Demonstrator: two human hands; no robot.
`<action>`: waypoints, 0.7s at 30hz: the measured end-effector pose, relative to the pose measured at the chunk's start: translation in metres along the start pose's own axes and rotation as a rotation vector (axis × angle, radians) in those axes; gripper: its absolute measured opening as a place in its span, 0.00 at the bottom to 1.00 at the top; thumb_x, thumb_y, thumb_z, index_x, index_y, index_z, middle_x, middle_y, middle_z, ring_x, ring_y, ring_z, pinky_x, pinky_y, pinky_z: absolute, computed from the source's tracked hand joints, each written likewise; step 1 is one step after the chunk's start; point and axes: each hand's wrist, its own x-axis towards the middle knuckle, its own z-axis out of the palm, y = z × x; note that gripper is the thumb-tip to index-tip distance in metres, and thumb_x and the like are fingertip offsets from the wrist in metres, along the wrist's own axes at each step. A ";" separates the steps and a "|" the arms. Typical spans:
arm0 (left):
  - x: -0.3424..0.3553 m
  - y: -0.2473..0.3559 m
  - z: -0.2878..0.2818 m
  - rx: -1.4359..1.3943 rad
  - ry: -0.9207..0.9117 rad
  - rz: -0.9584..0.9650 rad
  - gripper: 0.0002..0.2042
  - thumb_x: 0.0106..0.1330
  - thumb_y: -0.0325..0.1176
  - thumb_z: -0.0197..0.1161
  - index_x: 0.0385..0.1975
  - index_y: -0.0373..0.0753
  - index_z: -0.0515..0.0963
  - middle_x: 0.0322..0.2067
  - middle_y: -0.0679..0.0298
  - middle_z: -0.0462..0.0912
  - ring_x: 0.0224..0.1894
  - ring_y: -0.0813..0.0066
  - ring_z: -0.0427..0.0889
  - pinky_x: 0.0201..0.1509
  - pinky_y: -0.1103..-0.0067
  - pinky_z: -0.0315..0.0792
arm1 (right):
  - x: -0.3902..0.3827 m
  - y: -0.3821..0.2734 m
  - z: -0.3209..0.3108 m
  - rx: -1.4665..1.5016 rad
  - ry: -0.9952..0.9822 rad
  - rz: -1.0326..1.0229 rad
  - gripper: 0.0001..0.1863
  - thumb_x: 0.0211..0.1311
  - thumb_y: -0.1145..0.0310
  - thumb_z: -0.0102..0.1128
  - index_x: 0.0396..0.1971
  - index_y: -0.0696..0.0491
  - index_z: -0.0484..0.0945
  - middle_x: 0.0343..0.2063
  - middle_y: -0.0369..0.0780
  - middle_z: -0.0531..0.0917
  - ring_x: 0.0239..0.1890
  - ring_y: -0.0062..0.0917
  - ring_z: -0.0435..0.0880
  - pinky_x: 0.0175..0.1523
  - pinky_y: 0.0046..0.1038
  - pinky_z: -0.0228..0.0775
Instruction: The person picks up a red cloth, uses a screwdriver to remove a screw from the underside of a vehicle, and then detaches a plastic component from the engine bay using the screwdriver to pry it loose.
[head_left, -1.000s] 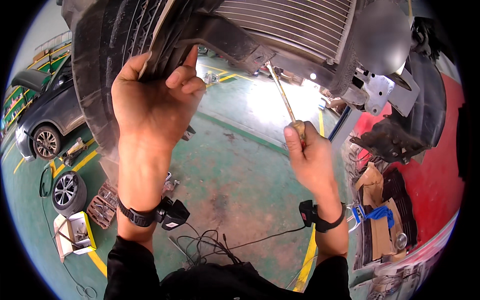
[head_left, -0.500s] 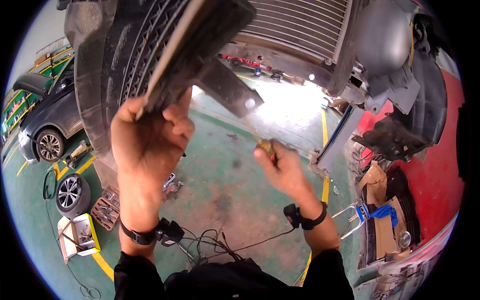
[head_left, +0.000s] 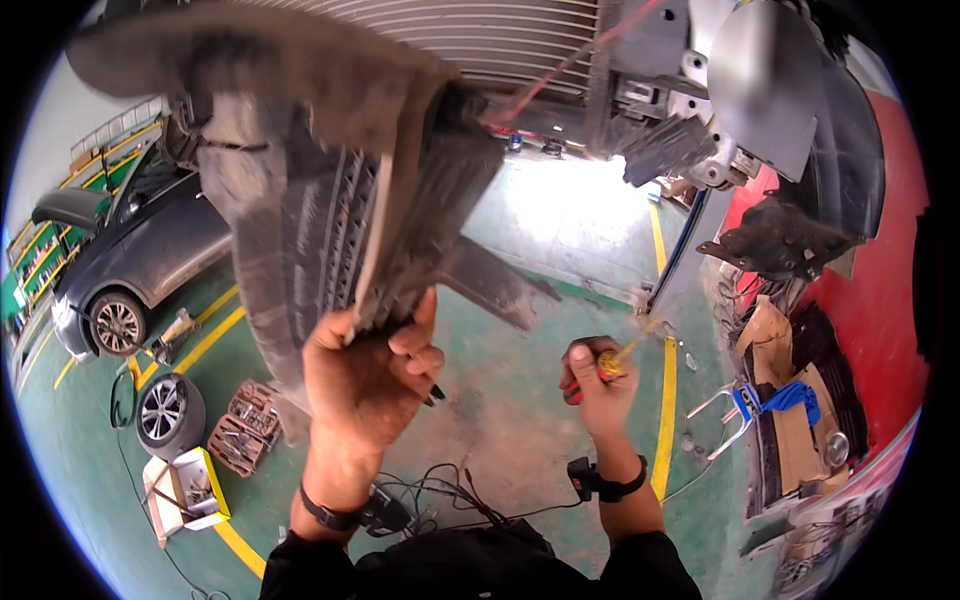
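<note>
A large, dirty black plastic car panel point(head_left: 425, 215) with a ribbed mesh section hangs on the left and reaches up toward the radiator. My left hand point(head_left: 370, 385) is closed round its lower edge, palm up with curled fingers. A flat black arm point(head_left: 500, 283) sticks out of the panel toward the right. Apart from it, my right hand point(head_left: 605, 400) is wrapped round a screwdriver point(head_left: 609, 364) with a red and yellow handle. The blurred shaft points up and to the right, touching nothing. A small black tip point(head_left: 436, 394) shows beside my left fingers; its kind is unclear.
A finned radiator point(head_left: 520, 40) and exposed metal front parts are above. On the floor at left lie a wheel point(head_left: 170, 415), an open tool case point(head_left: 245, 428) and a yellow-edged box point(head_left: 205, 490). Cardboard point(head_left: 775, 345) lies at right near a red panel. Cables point(head_left: 450, 490) run near my body.
The panel and my left hand have come lower and to the right. My right hand has moved right and down, and the screwdriver has swung from pointing up-left near the flat arm to up-right.
</note>
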 end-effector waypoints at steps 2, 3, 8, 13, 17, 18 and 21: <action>-0.001 -0.011 -0.010 -0.041 -0.012 -0.090 0.27 0.59 0.39 0.60 0.58 0.31 0.75 0.51 0.45 0.82 0.29 0.75 0.72 0.38 0.78 0.64 | 0.001 -0.029 -0.004 0.046 0.054 -0.094 0.13 0.69 0.63 0.67 0.33 0.57 0.77 0.20 0.33 0.79 0.19 0.14 0.75 0.22 0.17 0.64; 0.000 -0.017 -0.015 -0.082 -0.004 -0.142 0.27 0.58 0.39 0.61 0.58 0.31 0.75 0.51 0.45 0.82 0.29 0.75 0.72 0.38 0.79 0.64 | 0.003 -0.042 -0.007 0.068 0.085 -0.138 0.12 0.69 0.64 0.68 0.33 0.57 0.78 0.20 0.32 0.79 0.20 0.13 0.76 0.23 0.17 0.64; 0.000 -0.053 -0.043 -0.132 -0.051 -0.268 0.31 0.56 0.40 0.62 0.61 0.30 0.73 0.56 0.42 0.77 0.24 0.84 0.67 0.36 0.82 0.59 | 0.016 -0.097 -0.024 -0.045 0.040 -0.312 0.10 0.67 0.69 0.69 0.36 0.58 0.78 0.21 0.31 0.78 0.21 0.11 0.73 0.26 0.16 0.63; 0.002 -0.092 -0.056 -0.183 -0.076 -0.342 0.31 0.56 0.39 0.61 0.61 0.30 0.73 0.56 0.42 0.77 0.25 0.84 0.67 0.36 0.82 0.60 | 0.022 -0.139 -0.040 -0.123 -0.036 -0.326 0.10 0.65 0.70 0.71 0.37 0.58 0.78 0.24 0.31 0.80 0.26 0.12 0.76 0.30 0.17 0.68; 0.006 -0.123 -0.060 -0.222 -0.056 -0.398 0.33 0.54 0.40 0.63 0.60 0.30 0.73 0.55 0.44 0.77 0.25 0.83 0.67 0.37 0.81 0.60 | 0.031 -0.158 -0.043 -0.363 -0.044 -0.629 0.16 0.55 0.71 0.78 0.37 0.58 0.77 0.26 0.37 0.80 0.25 0.18 0.77 0.31 0.22 0.70; 0.006 -0.130 -0.061 -0.229 -0.056 -0.408 0.33 0.53 0.40 0.64 0.60 0.29 0.73 0.55 0.44 0.77 0.25 0.83 0.67 0.37 0.81 0.60 | 0.031 -0.163 -0.045 -0.514 -0.004 -0.720 0.18 0.51 0.71 0.79 0.36 0.58 0.76 0.27 0.39 0.79 0.24 0.22 0.78 0.30 0.24 0.70; 0.005 -0.146 -0.062 -0.255 -0.037 -0.445 0.33 0.52 0.39 0.65 0.60 0.30 0.73 0.54 0.47 0.77 0.26 0.83 0.68 0.37 0.81 0.60 | 0.033 -0.172 -0.051 -0.712 -0.016 -0.851 0.18 0.50 0.72 0.79 0.34 0.57 0.75 0.27 0.40 0.77 0.23 0.28 0.79 0.28 0.25 0.70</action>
